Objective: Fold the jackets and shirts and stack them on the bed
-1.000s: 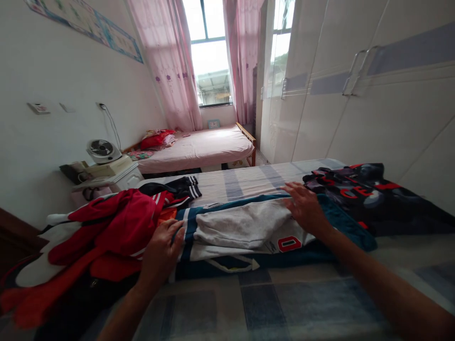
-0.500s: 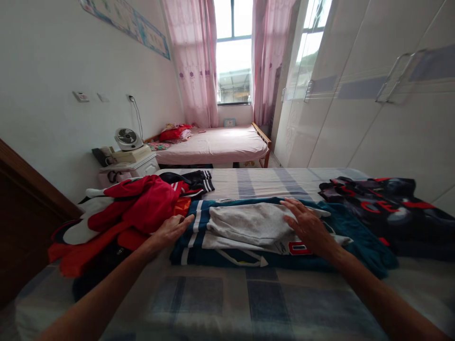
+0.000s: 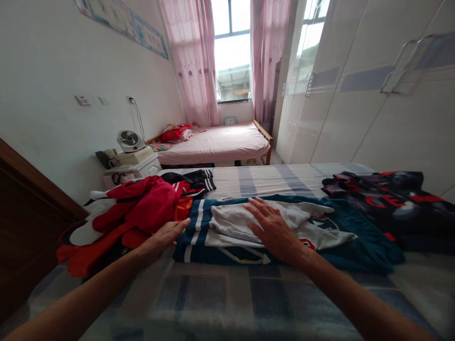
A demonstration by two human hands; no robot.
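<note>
A teal garment (image 3: 369, 232) with white stripes at its left end lies spread on the bed in front of me, and a grey garment (image 3: 231, 222) with a red-and-white patch lies folded on top of it. My right hand (image 3: 272, 227) rests flat on the grey cloth, fingers spread, covering part of it. At the striped left edge of the teal garment is my left hand (image 3: 165, 237), its fingers stretched out and gripping nothing. Beside that hand, a heap of clothes holds a red jacket (image 3: 149, 203) and an orange piece (image 3: 95, 251).
A black-and-red printed garment (image 3: 377, 203) lies at the right on the checked bedsheet (image 3: 199, 293). Beyond stand a pink bed (image 3: 220, 144), a small fan (image 3: 130, 140) on a cabinet at the left, and a white wardrobe (image 3: 355, 109) along the right.
My right hand has slid leftward over the grey garment, uncovering its right end and more of the teal cloth. My left hand stays at the striped edge, slightly lower. The view has shifted a little.
</note>
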